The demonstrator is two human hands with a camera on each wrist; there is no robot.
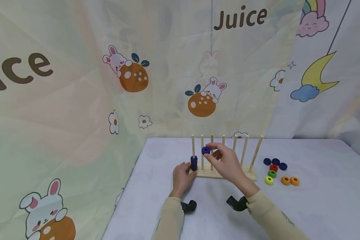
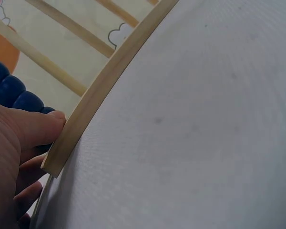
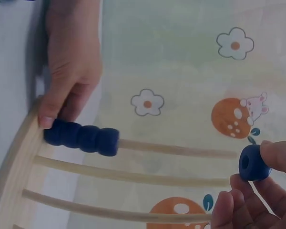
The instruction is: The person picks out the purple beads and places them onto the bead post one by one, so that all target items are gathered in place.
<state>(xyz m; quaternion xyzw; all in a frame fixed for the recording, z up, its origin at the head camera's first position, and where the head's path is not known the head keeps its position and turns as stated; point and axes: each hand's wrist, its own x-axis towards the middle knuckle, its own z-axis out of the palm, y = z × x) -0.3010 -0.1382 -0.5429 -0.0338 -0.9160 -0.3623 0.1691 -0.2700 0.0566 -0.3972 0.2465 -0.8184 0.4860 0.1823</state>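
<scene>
A wooden peg rack [image 1: 207, 174] stands on the white table, with several upright pegs along its base. Dark blue beads [image 1: 193, 162] are stacked low on the leftmost peg [image 1: 193, 145]; the other pegs show no beads. My left hand [image 1: 182, 176] grips the left end of the base, its thumb against the front edge beside the stack. Between thumb and fingers, my right hand [image 1: 225, 161] pinches another blue bead [image 3: 260, 167]. This bead is raised near peg-top height, just right of the leftmost peg in the head view, its hole visible.
Right of the rack lie three loose blue beads [image 1: 275, 161], a red bead [image 1: 271, 167], a green bead [image 1: 270, 174], a yellow bead [image 1: 266, 181] and two orange beads [image 1: 292, 181]. A printed cloth [image 1: 168, 50] hangs behind the table. Each wrist carries a black camera mount [image 1: 237, 204].
</scene>
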